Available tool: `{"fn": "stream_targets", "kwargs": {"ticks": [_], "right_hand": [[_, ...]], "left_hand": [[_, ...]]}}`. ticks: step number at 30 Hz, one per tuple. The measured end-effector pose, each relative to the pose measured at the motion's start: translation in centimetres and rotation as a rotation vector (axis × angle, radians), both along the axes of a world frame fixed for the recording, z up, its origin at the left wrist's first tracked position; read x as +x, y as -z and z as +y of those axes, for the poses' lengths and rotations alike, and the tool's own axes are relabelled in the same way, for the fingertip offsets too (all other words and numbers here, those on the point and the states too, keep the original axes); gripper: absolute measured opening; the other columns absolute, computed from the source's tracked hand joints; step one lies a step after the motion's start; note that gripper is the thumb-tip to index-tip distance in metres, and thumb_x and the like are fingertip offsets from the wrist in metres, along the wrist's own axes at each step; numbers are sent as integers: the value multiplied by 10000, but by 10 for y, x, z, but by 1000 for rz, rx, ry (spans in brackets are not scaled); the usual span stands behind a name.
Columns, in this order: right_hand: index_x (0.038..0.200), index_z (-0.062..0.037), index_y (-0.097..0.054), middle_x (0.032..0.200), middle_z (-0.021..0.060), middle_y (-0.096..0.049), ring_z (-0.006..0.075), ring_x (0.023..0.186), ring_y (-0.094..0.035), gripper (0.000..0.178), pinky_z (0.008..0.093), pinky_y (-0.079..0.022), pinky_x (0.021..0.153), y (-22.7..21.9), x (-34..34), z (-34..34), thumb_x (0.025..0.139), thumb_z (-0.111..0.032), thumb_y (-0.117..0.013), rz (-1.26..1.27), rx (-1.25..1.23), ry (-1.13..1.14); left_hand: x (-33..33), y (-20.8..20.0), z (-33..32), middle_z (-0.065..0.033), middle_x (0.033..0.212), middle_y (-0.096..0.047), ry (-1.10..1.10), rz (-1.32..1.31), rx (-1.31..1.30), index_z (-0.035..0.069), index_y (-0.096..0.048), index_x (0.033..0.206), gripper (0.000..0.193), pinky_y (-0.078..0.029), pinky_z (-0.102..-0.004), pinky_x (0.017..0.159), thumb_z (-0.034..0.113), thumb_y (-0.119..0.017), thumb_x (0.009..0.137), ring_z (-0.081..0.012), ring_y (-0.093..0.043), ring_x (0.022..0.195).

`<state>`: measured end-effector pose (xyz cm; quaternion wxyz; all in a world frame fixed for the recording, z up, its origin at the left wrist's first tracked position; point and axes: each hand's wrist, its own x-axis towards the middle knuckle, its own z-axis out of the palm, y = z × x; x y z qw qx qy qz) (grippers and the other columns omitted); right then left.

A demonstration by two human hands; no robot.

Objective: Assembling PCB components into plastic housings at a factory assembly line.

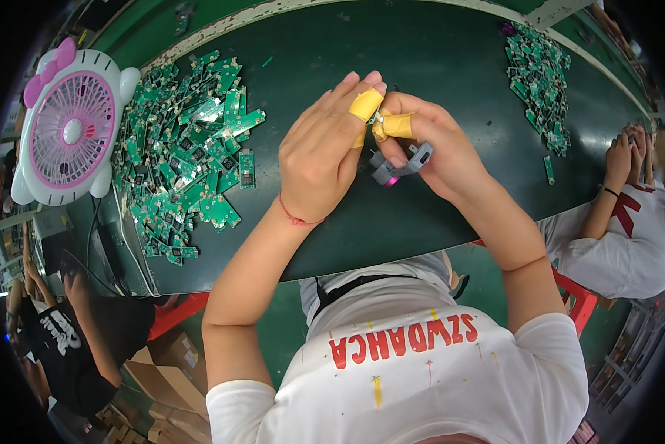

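My left hand [317, 152] is raised over the dark green table, its fingers long and close together, with yellow tape round at least one finger. Close against it is my right hand [440, 140], its fingers bent and also taped in yellow. The taped fingertips of both hands meet in a pinch, where a sliver of green shows; the fingers cover whatever is between them. Below the right fingers sits a small grey device [402, 166] with a port and a glowing pink light; I cannot tell whether it is gripped or worn.
A heap of green circuit boards [192, 148] spreads over the table's left side. One board [246, 169] lies at its edge. Another pile [539, 81] is at the far right. A white and pink fan [72, 132] stands at the left edge. Other people work on both sides.
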<state>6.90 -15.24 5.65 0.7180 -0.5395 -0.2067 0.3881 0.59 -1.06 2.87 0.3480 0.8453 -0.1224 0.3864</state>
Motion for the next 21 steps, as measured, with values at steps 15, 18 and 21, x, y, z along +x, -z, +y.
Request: {"fn": "stream_targets", "kwargs": {"ticks": [15, 18, 21], "right_hand": [[817, -1, -543, 940, 82, -529, 114, 733, -511, 86, 233, -432, 653, 9, 10, -1, 766, -54, -499, -491, -16, 207], [798, -1, -535, 1123, 119, -479, 154, 805, -523, 78, 268, -449, 691, 12, 14, 1, 726, -30, -530, -857, 31, 311], [769, -43, -543, 1098, 70, -549, 238, 941, -520, 105, 318, -452, 747, 8, 15, 4, 670, -33, -575, -1205, 60, 297]], "left_hand": [[0, 14, -1, -163, 1215, -468, -21, 392, -278, 34, -312, 1342, 528, -421, -331, 877, 85, -496, 849, -303, -485, 1103], [-5, 16, -5, -100, 933, -588, 459, 916, -1184, 12, -406, 1217, 436, -499, -279, 645, 352, -355, 949, -200, -606, 762], [-5, 15, -1, -87, 904, -589, 861, 1136, -1597, 46, -477, 1051, 401, -508, -273, 568, 403, -324, 950, -164, -608, 684]]}}
